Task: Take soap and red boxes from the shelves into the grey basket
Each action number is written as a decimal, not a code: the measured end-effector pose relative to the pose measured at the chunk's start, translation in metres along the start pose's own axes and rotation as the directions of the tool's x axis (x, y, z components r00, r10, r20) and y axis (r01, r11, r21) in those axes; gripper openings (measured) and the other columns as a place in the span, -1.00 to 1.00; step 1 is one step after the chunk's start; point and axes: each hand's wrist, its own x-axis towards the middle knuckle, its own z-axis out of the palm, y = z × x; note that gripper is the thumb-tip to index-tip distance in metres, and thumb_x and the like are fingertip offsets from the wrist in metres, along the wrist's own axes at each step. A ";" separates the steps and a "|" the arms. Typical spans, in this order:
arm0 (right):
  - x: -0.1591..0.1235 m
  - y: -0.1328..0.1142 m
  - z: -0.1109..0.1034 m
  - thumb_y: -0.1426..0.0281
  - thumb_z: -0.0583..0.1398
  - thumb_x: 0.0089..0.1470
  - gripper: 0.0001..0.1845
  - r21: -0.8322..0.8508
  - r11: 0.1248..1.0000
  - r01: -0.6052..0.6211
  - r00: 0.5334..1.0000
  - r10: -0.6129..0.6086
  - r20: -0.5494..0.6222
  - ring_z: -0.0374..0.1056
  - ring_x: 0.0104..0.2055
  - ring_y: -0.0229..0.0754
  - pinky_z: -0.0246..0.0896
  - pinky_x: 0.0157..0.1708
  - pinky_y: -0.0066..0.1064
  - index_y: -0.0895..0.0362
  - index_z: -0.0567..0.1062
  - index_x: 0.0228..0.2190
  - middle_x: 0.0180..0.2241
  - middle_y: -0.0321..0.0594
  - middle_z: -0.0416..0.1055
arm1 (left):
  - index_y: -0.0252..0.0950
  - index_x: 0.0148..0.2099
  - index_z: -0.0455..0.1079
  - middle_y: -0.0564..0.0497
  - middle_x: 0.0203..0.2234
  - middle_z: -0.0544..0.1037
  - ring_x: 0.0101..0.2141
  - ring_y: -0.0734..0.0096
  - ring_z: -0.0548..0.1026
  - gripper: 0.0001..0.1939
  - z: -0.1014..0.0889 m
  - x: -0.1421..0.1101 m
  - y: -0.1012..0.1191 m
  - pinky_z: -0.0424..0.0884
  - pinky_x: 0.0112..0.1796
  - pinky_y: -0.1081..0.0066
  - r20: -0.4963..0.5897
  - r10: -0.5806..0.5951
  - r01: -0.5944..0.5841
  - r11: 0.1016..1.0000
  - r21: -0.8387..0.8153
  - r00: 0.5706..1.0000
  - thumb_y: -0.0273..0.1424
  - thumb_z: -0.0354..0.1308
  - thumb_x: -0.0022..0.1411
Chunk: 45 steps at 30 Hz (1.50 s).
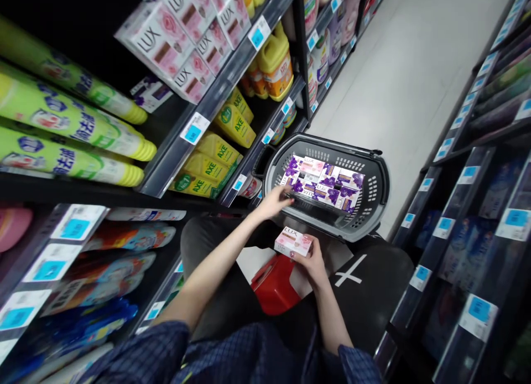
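My right hand (312,260) is closed round a pink Lux soap box (292,242), held over my lap. My left hand (274,200) reaches forward to the near rim of a grey shopping basket (375,191), fingers curled by the soap boxes inside; whether it grips one I cannot tell. The basket holds several purple and pink Lux soap boxes (323,183). A red object (274,287) lies on my lap below the right hand.
Shelves at my left carry pink Lux boxes (182,32), yellow Axe packs (211,162), yellow detergent jugs (274,63) and green bottles (70,124). Another dark shelf rack (468,218) stands at the right. A pale aisle floor (415,68) runs ahead.
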 end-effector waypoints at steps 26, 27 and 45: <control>0.003 -0.013 0.007 0.43 0.47 -0.48 -0.19 0.187 0.977 -0.103 0.994 0.107 -0.013 0.39 -0.13 -0.14 0.37 -0.13 -0.29 0.05 0.25 -0.16 -0.15 -0.22 0.40 | -0.43 0.09 0.26 -0.26 -0.05 0.39 -0.05 0.01 0.38 -0.35 -0.049 0.164 -0.015 0.26 -0.02 0.23 0.367 0.194 -0.410 0.551 0.727 0.910 -0.37 0.23 -0.10; 0.003 -0.012 0.006 0.43 0.47 -0.48 -0.19 0.179 0.979 -0.099 0.994 0.104 -0.016 0.39 -0.13 -0.13 0.37 -0.13 -0.28 0.05 0.25 -0.15 -0.14 -0.22 0.40 | -0.42 0.10 0.26 -0.26 -0.04 0.38 -0.05 0.01 0.37 -0.35 -0.048 0.154 -0.020 0.26 -0.01 0.23 0.376 0.194 -0.417 0.557 0.718 0.906 -0.37 0.22 -0.10; 0.004 0.000 0.003 0.41 0.45 -0.37 -0.23 0.136 0.988 -0.079 0.997 0.078 0.012 0.40 -0.16 -0.18 0.37 -0.16 -0.31 0.05 0.21 -0.13 -0.12 -0.23 0.39 | -0.39 0.17 0.20 -0.26 0.03 0.37 0.01 0.06 0.35 -0.29 -0.021 0.137 -0.070 0.23 0.04 0.22 0.408 0.112 -0.391 0.590 0.706 0.906 -0.40 0.19 -0.08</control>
